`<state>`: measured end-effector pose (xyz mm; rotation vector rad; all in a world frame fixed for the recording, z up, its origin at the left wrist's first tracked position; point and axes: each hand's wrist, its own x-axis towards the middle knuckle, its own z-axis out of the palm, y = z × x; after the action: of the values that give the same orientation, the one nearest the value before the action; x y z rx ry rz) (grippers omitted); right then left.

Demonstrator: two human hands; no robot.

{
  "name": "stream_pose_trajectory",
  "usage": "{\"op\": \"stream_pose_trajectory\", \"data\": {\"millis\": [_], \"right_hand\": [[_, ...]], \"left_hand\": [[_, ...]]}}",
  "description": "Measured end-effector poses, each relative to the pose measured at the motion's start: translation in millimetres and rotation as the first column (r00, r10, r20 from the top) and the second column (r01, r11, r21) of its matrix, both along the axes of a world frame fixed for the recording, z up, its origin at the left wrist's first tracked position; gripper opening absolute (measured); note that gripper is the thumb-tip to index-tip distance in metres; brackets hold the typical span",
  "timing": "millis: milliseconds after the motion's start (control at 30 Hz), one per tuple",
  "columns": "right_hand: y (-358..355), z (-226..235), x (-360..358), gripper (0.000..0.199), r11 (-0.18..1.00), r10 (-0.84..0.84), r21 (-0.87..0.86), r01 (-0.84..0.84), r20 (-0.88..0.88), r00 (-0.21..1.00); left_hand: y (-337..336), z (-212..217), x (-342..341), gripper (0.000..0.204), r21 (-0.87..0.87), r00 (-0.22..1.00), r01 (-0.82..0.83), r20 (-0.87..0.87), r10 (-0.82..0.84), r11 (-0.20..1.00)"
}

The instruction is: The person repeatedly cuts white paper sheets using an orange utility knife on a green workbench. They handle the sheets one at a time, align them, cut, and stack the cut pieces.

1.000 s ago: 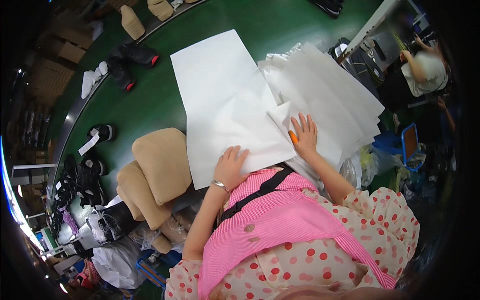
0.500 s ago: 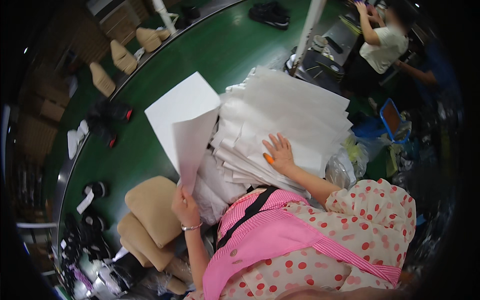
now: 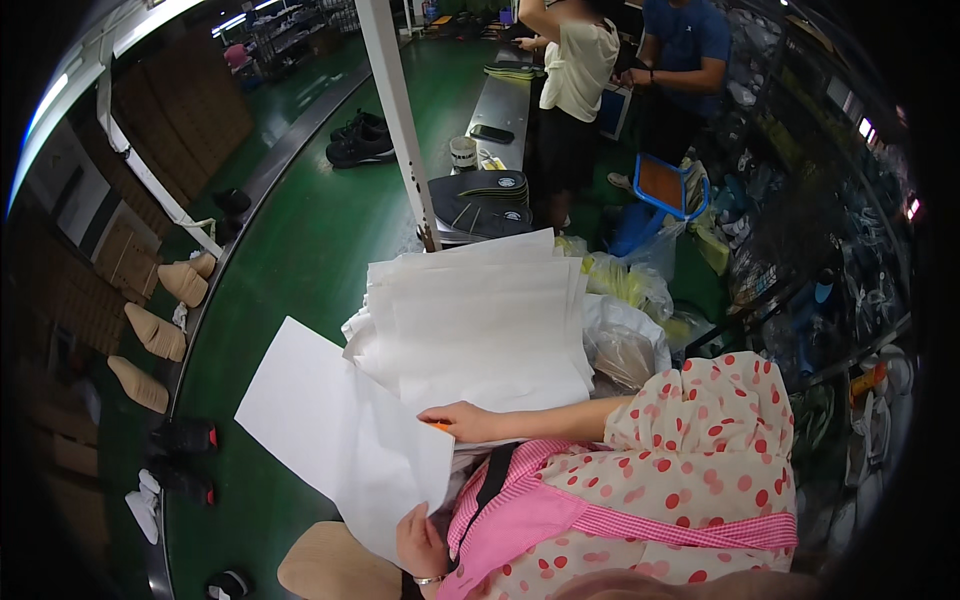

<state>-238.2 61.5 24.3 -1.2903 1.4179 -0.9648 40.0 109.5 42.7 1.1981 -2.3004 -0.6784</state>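
A loose white paper sheet (image 3: pixel 370 450) slants across the left of a thick, uneven stack of white paper (image 3: pixel 480 330). Down at the sheet's near corner, the fingers of my left hand (image 3: pixel 422 545) are closed on its edge. My right hand (image 3: pixel 465 422), with an orange cover on one digit, reaches across to the sheet's right edge and pinches it there. Part of the fingers is hidden by the hand itself. Below the sheet lies a rounded beige piece (image 3: pixel 335 565), partly covered.
A white post (image 3: pixel 395 120) rises behind the stack, beside dark insoles (image 3: pixel 480 200). Black shoes (image 3: pixel 362 140) sit on the green surface (image 3: pixel 290 250). Beige shaped pieces (image 3: pixel 155 332) line the left rim. Two people stand at the back; plastic bags (image 3: pixel 625 340) lie at right.
The view has swung. My right hand has left the stack's top and come to the sheet's edge. The sheet has come down lower, still in my left hand.
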Motion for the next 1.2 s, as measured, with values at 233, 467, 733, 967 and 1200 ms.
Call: {"op": "stream_pose_trajectory", "data": {"millis": [233, 467, 733, 967, 1200], "right_hand": [[-11, 18, 21, 0.041, 0.883, -0.178, 0.469, -0.024, 0.382, 0.907], [6, 30, 48, 0.021, 0.958, 0.226, 0.177, -0.224, 0.009, 0.974], [10, 68, 68, 0.041, 0.914, 0.292, 0.21, -0.348, 0.255, 0.922], [-9, 48, 65, 0.038, 0.863, 0.493, 0.103, -0.494, 0.036, 0.869], [-3, 59, 75, 0.017, 0.873, 0.457, -0.059, -0.484, -0.245, 0.855]], "left_hand": [[3, -12, 0, 0.04, 0.103, 1.0, -0.001, 0.015, 0.0, 0.995], [1, 24, -12, 0.049, 0.364, 0.961, -0.079, -0.22, 0.169, 0.928], [24, 46, -26, 0.053, 0.07, 0.915, -0.38, -0.121, 0.386, 0.922], [16, 40, -30, 0.034, -0.037, 0.885, -0.45, -0.154, 0.44, 0.892], [16, 41, -31, 0.013, 0.0, 0.839, -0.507, -0.228, 0.494, 0.862]]}}
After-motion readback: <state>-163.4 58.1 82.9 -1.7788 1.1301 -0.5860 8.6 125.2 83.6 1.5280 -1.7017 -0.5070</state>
